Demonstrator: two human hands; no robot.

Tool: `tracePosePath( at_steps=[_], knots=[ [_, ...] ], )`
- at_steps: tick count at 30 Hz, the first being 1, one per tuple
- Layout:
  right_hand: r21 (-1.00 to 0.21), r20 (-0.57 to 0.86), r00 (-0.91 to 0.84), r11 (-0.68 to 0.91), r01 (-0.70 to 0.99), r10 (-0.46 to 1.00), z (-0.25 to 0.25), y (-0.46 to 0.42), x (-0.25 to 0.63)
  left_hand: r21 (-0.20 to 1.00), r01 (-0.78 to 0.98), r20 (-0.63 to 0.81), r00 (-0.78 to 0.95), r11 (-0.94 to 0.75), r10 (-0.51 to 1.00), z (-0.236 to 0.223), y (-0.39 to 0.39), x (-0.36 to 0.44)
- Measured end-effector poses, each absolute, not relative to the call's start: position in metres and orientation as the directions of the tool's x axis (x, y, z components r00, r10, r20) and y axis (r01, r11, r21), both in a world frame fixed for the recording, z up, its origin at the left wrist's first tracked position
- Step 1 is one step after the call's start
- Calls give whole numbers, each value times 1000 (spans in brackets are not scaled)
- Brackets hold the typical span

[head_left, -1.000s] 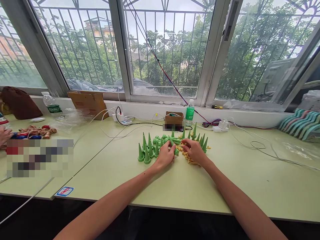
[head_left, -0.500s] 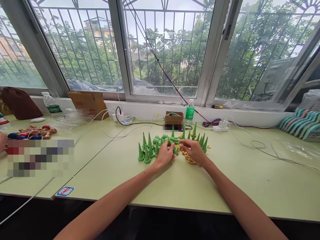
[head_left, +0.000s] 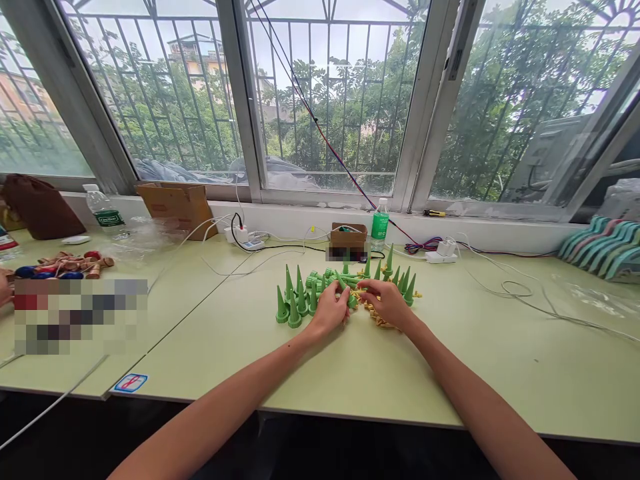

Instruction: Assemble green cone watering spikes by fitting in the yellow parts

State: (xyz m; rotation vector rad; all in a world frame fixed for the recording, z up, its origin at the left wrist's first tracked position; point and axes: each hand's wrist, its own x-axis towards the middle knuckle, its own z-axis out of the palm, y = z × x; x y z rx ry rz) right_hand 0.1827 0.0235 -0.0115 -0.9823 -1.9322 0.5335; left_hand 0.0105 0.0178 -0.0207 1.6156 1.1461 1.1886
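Note:
My left hand (head_left: 332, 308) is closed around a green cone-shaped spike (head_left: 341, 280) with a wide base, its tip pointing up and away. Close on its right, my right hand (head_left: 386, 301) pinches with thumb and forefinger; whatever is between them is too small to make out. Several green spikes (head_left: 294, 313) stand upright on their ribbed bases left of my left hand. More upright spikes (head_left: 410, 292) are beyond my right hand, and others lie in a heap (head_left: 315, 277) behind the left. Small yellow pieces (head_left: 383, 323) lie piled under my right hand.
A small cardboard box (head_left: 349, 237) and a green-labelled bottle (head_left: 380, 224) stand behind the spikes. Power strips (head_left: 441, 256) and cables run along the sill. Wooden toys (head_left: 65, 265) and another person's hand (head_left: 5, 288) are at far left; hangers (head_left: 600, 250) lie at far right.

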Motion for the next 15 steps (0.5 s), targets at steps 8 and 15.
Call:
tracePosePath(
  at_steps=[8,15],
  knots=[
    [-645,505,-333,605,467,796,-6,18,180,934,229,250,130,-275,959,-19,18,11],
    [-591,518,-357,627,508,778,-9,18,180,899,299,303,105,-321,947,-17,16,9]
  ],
)
